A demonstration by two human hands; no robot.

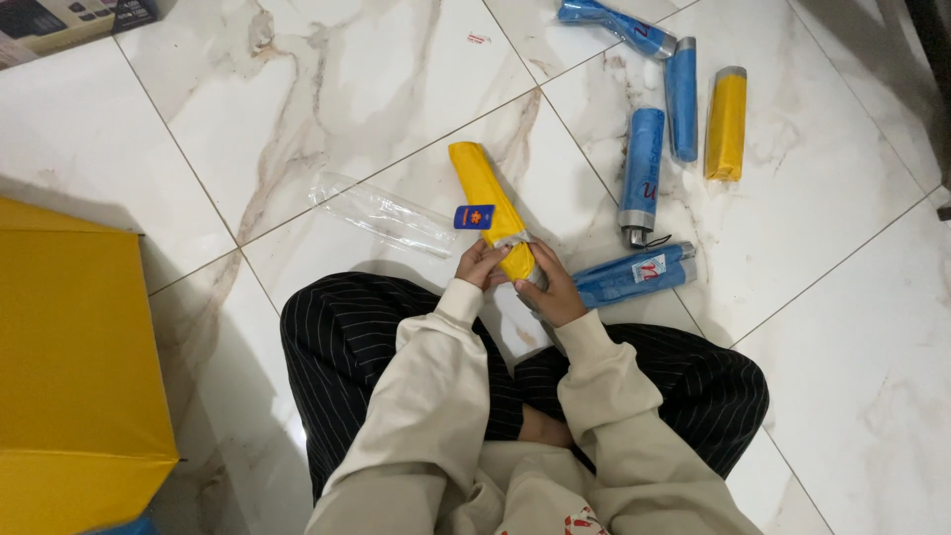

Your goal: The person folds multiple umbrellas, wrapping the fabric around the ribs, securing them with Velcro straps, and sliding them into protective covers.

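A folded yellow umbrella point(488, 203) with a small blue hang tag point(474, 217) lies slanted on the marble floor in front of my crossed legs. My left hand point(480, 263) grips its near end from the left. My right hand point(551, 289) grips the same end from the right, around the silver handle part. A clear plastic sleeve point(381, 213) lies flat just left of the umbrella.
Several folded umbrellas lie to the right: blue ones point(632, 274) point(643, 170) point(681, 99) point(616, 24) and a yellow one point(726, 123). A large open yellow umbrella canopy point(69, 367) fills the left edge. A cardboard box point(69, 20) sits top left.
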